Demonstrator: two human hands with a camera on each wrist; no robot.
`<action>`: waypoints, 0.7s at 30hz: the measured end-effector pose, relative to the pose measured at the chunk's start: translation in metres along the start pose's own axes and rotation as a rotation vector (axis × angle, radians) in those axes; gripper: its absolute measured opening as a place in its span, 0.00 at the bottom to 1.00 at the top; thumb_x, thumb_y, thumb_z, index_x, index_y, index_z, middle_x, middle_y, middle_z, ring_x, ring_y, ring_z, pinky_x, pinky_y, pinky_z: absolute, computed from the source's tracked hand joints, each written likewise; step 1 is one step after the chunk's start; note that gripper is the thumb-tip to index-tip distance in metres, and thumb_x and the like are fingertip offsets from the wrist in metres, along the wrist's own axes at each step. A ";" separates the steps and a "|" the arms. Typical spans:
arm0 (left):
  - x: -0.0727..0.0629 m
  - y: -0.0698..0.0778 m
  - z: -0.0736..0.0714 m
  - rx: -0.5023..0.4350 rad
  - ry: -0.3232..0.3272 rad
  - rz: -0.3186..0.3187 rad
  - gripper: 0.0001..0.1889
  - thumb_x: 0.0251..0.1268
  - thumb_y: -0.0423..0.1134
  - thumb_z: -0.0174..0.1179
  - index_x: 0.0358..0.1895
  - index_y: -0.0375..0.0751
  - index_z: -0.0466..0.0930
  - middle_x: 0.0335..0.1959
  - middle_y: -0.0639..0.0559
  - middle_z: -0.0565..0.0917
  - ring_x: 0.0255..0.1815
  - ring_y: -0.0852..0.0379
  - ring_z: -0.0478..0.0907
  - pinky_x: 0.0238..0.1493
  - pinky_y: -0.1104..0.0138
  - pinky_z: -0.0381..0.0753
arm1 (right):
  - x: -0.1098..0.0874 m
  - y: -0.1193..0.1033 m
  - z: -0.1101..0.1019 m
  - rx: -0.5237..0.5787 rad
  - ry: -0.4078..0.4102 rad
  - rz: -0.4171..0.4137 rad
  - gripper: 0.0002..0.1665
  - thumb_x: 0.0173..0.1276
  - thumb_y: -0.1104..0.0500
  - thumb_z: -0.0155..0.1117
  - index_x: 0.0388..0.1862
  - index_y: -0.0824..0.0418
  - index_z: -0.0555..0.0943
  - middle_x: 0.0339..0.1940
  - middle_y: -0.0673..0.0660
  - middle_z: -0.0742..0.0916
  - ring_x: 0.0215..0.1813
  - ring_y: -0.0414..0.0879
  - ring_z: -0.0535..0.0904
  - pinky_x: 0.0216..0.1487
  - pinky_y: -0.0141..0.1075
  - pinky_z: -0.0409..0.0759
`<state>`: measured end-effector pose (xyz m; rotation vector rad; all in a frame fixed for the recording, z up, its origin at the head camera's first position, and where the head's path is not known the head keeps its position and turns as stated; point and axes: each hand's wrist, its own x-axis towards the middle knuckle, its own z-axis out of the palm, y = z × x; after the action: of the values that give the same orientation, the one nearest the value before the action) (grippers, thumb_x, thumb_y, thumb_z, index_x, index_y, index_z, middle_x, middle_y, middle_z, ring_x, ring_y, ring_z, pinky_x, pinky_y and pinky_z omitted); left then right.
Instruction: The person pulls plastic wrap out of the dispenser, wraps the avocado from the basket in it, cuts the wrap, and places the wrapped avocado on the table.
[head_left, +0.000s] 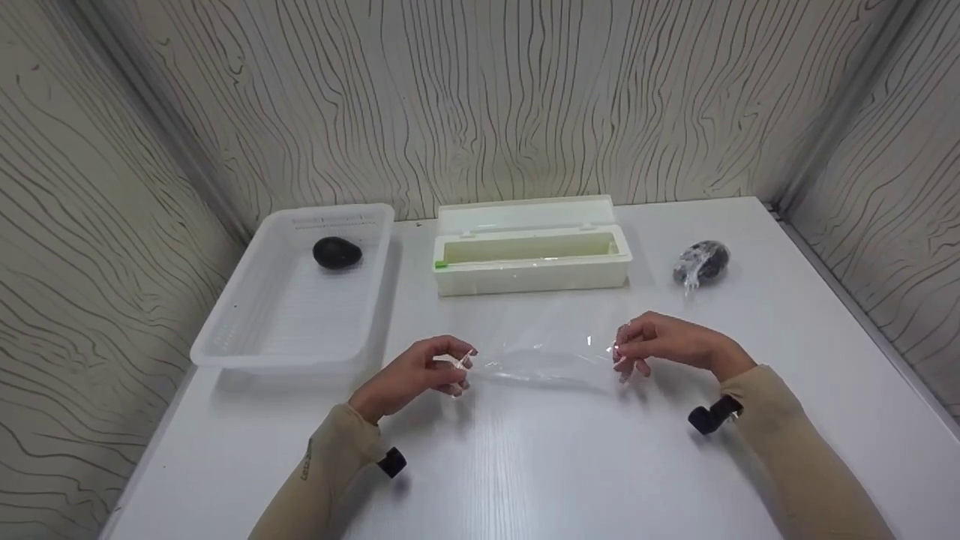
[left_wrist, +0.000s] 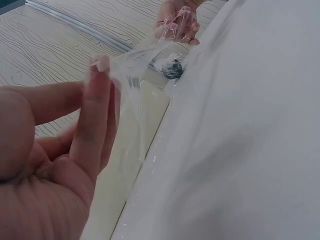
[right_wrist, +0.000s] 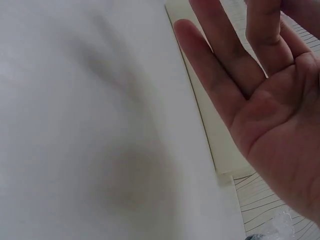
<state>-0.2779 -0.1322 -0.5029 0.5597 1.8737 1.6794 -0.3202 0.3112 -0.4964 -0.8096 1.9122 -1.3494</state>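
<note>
A clear sheet of cling film (head_left: 541,366) stretches between the two hands above the white table. My left hand (head_left: 416,373) pinches its left end between thumb and fingers. At the other end my right hand (head_left: 667,343) pinches the film, with its lower fingers spread loosely. In the left wrist view the film (left_wrist: 142,65) runs from the left fingertips toward the right hand (left_wrist: 176,22). Behind the film stands a white wrap dispenser box (head_left: 532,279) with its lid raised. The right wrist view cuts off the right hand's pinching fingertips.
A translucent white tray (head_left: 277,363) stands at the left, with a dark avocado (head_left: 337,253) in its far part. Right of the box lies another dark avocado (head_left: 705,262), wrapped in film. Wood-patterned panels (head_left: 510,97) wall the table at the back and sides.
</note>
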 end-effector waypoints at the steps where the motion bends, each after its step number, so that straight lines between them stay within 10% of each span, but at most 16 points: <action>1: 0.000 0.000 -0.001 0.014 -0.005 -0.004 0.17 0.67 0.37 0.61 0.56 0.35 0.77 0.53 0.33 0.80 0.41 0.53 0.84 0.47 0.62 0.86 | -0.001 0.000 0.000 0.009 0.012 0.025 0.13 0.75 0.59 0.55 0.44 0.71 0.78 0.34 0.56 0.88 0.41 0.55 0.88 0.47 0.34 0.82; 11: 0.000 -0.001 0.001 0.115 -0.035 0.111 0.15 0.76 0.47 0.49 0.43 0.39 0.78 0.42 0.44 0.88 0.51 0.48 0.84 0.65 0.57 0.70 | 0.001 0.001 0.012 0.279 -0.030 -0.045 0.25 0.83 0.56 0.33 0.55 0.76 0.70 0.59 0.72 0.81 0.62 0.60 0.79 0.63 0.47 0.79; 15: 0.001 -0.001 0.005 0.039 -0.025 0.102 0.16 0.77 0.49 0.46 0.41 0.39 0.73 0.39 0.42 0.88 0.51 0.45 0.85 0.68 0.55 0.70 | 0.004 0.002 0.020 0.209 -0.021 -0.009 0.13 0.78 0.61 0.47 0.51 0.71 0.64 0.57 0.70 0.83 0.57 0.59 0.83 0.57 0.45 0.82; 21: -0.001 0.000 0.009 -0.025 -0.078 0.054 0.14 0.72 0.43 0.55 0.49 0.37 0.65 0.37 0.43 0.85 0.45 0.42 0.86 0.56 0.55 0.82 | 0.006 0.002 0.030 0.058 -0.018 0.062 0.25 0.67 0.62 0.65 0.56 0.68 0.65 0.42 0.67 0.87 0.46 0.60 0.87 0.48 0.38 0.83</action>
<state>-0.2710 -0.1261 -0.5032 0.6616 1.7947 1.6878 -0.3000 0.2902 -0.5075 -0.7257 1.8608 -1.3495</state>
